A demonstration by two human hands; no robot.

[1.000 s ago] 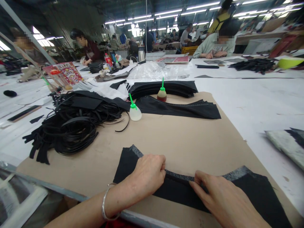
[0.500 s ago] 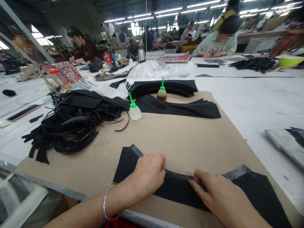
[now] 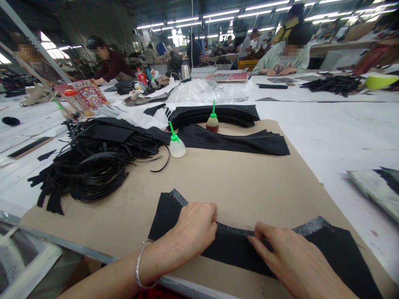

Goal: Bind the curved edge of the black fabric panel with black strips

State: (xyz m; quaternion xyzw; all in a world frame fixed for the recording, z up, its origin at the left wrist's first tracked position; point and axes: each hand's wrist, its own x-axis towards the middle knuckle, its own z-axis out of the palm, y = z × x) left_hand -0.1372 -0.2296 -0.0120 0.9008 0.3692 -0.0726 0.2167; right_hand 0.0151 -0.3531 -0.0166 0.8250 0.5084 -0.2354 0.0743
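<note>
A curved black leather-like piece (image 3: pixel 233 251) lies on the brown board (image 3: pixel 237 182) at the near edge of the table. Greyish glue-like bands show along its inner curve and at both upper corners. My left hand (image 3: pixel 197 226), with a bangle on the wrist, is closed on the curved edge left of the middle. Farther right along the same edge, my right hand (image 3: pixel 285 251) pinches it between thumb and fingers. Both hands hide parts of the piece. Beyond them stand a white squeeze bottle (image 3: pixel 177 148) and a brown-filled one (image 3: pixel 212 123), each with a green nozzle.
Black strips (image 3: pixel 93 166) are heaped at the left of the board. Behind the bottles lie a single black piece (image 3: pixel 233 141) and a stack of black pieces (image 3: pixel 215 114). A co-worker (image 3: pixel 283 58) sits across the table. At the right edge rests a pale slab (image 3: pixel 374 191).
My hands and the black piece stay where they were. In the background, co-workers have shifted their arms and posture slightly.
</note>
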